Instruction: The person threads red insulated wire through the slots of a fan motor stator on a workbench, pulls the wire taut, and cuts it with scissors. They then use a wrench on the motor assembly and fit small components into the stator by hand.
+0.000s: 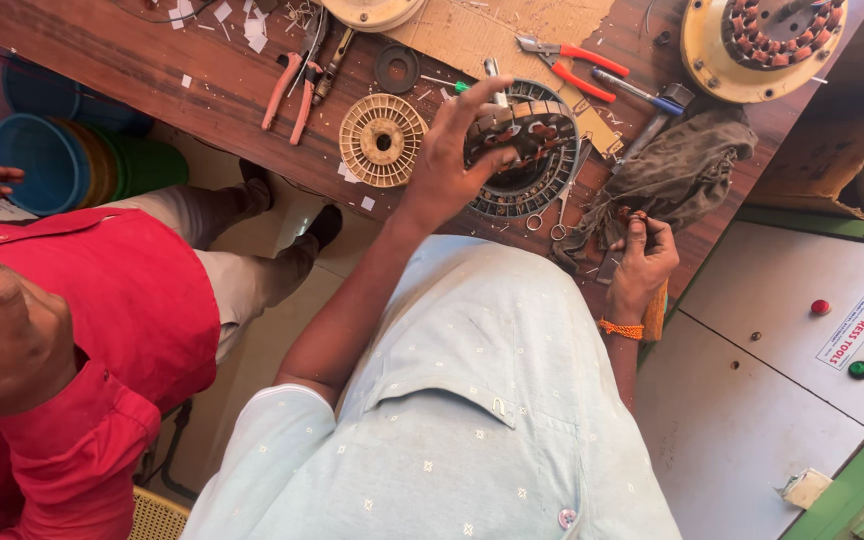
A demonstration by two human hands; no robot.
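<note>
Left hand out and open, right hand tucked in and closed.
I had the left hand (449,165) stretched forward on a bare, nearly straight arm, palm down, fingers splayed wide and slightly bent. My right hand (640,258) sat closer to the body, wrist bent, fingers curled in with thumb and fingertips pinched together.

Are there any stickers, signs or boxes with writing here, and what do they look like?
Label: slanted white rectangular sticker with red print, on the grey control panel at right, between the red and green buttons.
Cardboard sheet: plain brown, at the workbench's top edge, no print visible.
No screens.
</note>
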